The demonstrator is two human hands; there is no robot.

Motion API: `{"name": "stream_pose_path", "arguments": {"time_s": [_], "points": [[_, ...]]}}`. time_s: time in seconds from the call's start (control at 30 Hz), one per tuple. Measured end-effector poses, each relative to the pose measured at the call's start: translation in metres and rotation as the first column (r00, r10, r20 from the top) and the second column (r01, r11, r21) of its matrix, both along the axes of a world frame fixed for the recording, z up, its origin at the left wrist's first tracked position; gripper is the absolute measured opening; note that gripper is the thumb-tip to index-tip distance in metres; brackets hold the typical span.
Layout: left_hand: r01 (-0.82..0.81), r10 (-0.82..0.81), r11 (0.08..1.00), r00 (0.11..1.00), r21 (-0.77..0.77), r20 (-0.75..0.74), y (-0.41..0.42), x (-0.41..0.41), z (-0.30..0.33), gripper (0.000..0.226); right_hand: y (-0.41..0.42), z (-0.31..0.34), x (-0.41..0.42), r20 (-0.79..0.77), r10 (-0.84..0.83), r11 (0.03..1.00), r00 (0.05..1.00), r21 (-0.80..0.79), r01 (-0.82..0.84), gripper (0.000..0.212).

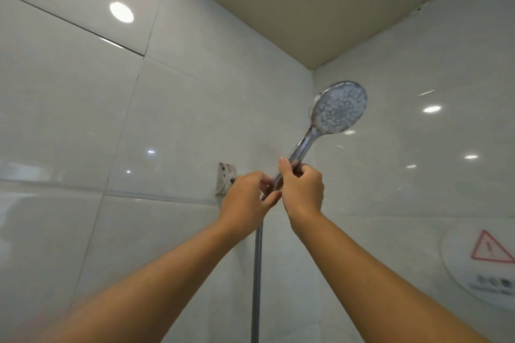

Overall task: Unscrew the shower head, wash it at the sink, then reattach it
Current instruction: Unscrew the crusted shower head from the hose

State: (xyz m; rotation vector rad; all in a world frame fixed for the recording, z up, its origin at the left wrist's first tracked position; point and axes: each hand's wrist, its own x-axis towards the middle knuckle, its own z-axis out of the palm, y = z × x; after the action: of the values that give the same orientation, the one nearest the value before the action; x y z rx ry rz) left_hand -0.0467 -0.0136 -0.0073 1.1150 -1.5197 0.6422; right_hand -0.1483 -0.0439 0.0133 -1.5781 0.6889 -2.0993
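A chrome shower head (338, 107) with a round, spotted spray face points up and to the right, its handle slanting down into my hands. My right hand (302, 188) is wrapped around the lower handle. My left hand (246, 196) pinches the base of the handle where the metal hose (256, 273) joins it; the joint itself is hidden by my fingers. The hose hangs straight down out of the frame. A white wall bracket (225, 177) sits just left of my left hand, with nothing in it.
Glossy white tiled walls meet in a corner behind the shower head. A beige ceiling is above. A round white appliance (485, 267) with a red warning triangle is mounted low on the right wall.
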Motion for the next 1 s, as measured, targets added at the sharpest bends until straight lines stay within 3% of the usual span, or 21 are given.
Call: {"name": "stream_pose_path", "arguments": {"time_s": [0.2, 0.47, 0.57, 0.67, 0.87, 1.0], "points": [[0.221, -0.197, 0.97, 0.959, 0.102, -0.204, 0.006, -0.041, -0.071, 0.016, 0.009, -0.065, -0.041, 0.031, 0.135, 0.984, 0.99, 0.111, -0.137, 0.028], [0.423, -0.303, 0.9, 0.782, 0.106, -0.544, 0.033, -0.103, -0.234, 0.011, 0.041, -0.203, -0.106, 0.033, 0.381, 0.866, 0.924, 0.337, -0.369, 0.033], [0.462, -0.26, 0.876, 0.693, 0.138, -0.673, 0.048, -0.126, -0.315, 0.019, 0.054, -0.274, -0.126, 0.024, 0.405, 0.825, 0.914, 0.422, -0.377, 0.032], [0.479, -0.178, 0.858, 0.617, 0.186, -0.766, 0.068, -0.147, -0.389, 0.013, 0.066, -0.34, -0.143, 0.03, 0.388, 0.798, 0.921, 0.489, -0.351, 0.024], [0.384, -0.003, 0.849, 0.69, 0.363, -0.724, 0.117, -0.185, -0.494, 0.008, 0.092, -0.449, -0.166, 0.02, 0.321, 0.729, 0.947, 0.633, -0.261, 0.033], [0.394, 0.12, 0.797, 0.64, 0.458, -0.759, 0.143, -0.213, -0.551, 0.004, 0.11, -0.503, -0.176, 0.072, 0.312, 0.633, 0.947, 0.728, -0.263, 0.032]]}}
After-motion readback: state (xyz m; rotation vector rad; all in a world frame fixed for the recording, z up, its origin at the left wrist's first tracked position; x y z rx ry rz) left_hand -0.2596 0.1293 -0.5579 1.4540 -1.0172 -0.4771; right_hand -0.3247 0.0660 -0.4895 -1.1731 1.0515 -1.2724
